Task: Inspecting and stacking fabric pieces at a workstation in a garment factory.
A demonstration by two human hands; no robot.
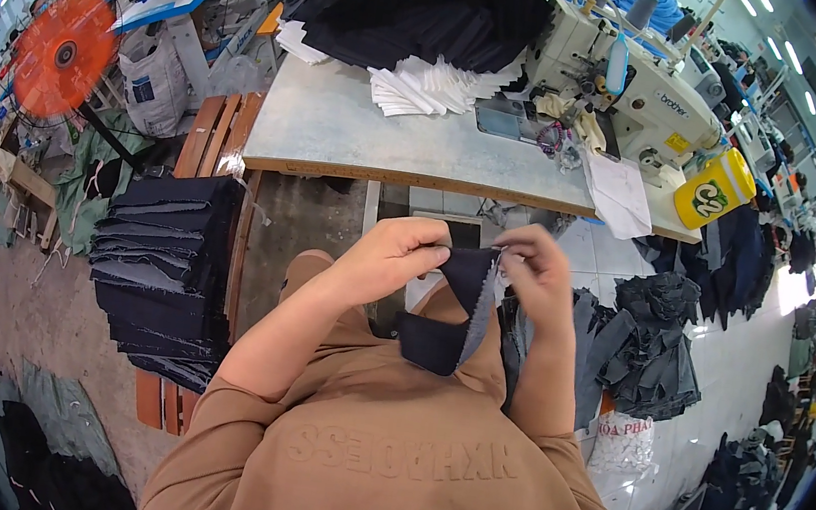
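Note:
Over my lap hangs a dark navy fabric piece (pixel 432 344), folded into a loop with a frayed, lighter edge down its right side. Its upper left corner is pinched between the thumb and fingers of my left hand (pixel 395 260). My right hand (pixel 539 272), slightly blurred, has its fingertips closed on the top of the frayed edge. Just beyond both hands runs the front edge of a pale worktable (pixel 341 137). A sewing machine (pixel 646 106) stands on its right side.
Dark cut fabric is stacked on a wooden bench (pixel 150 402) at left, near an orange fan (pixel 64 53). Black cloth (pixel 416 4) and white pieces (pixel 427 88) lie on the table. A yellow cup (pixel 715 189) stands at its right corner; grey scraps (pixel 655 344) hang below.

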